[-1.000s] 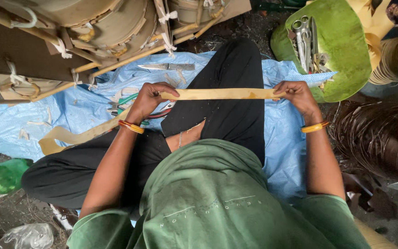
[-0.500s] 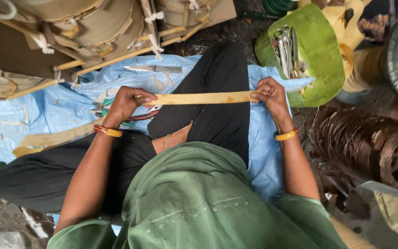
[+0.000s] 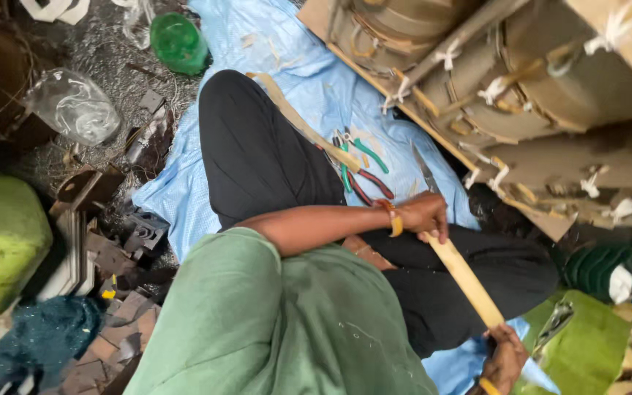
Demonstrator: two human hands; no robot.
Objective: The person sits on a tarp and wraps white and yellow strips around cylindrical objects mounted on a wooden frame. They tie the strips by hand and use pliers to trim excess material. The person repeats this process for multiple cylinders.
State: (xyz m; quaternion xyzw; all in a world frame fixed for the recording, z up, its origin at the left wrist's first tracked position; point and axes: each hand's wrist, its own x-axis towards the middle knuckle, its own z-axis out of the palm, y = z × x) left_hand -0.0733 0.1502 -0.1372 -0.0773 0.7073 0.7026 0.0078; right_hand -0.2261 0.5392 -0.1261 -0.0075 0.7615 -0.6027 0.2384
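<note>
I sit cross-legged on a blue sheet (image 3: 316,88) in black trousers and a green shirt. A long tan strip (image 3: 467,281) is stretched over my lap between both hands. My left hand (image 3: 426,213), with a yellow bangle at the wrist, grips the strip near my knee. From there the strip's loose end trails across my thigh. My right hand (image 3: 506,357) holds the other end at the bottom right, partly cut off by the frame's edge.
Pliers with green and red handles (image 3: 363,167) and a blade (image 3: 424,168) lie on the sheet beyond my left hand. Paper-wrapped coils (image 3: 521,80) fill the upper right. A green bottle (image 3: 177,42), a clear bottle (image 3: 74,108) and metal scraps (image 3: 111,249) lie on the left.
The view has swung round, so the strip now runs diagonally to the lower right. Both hands keep their grip on it.
</note>
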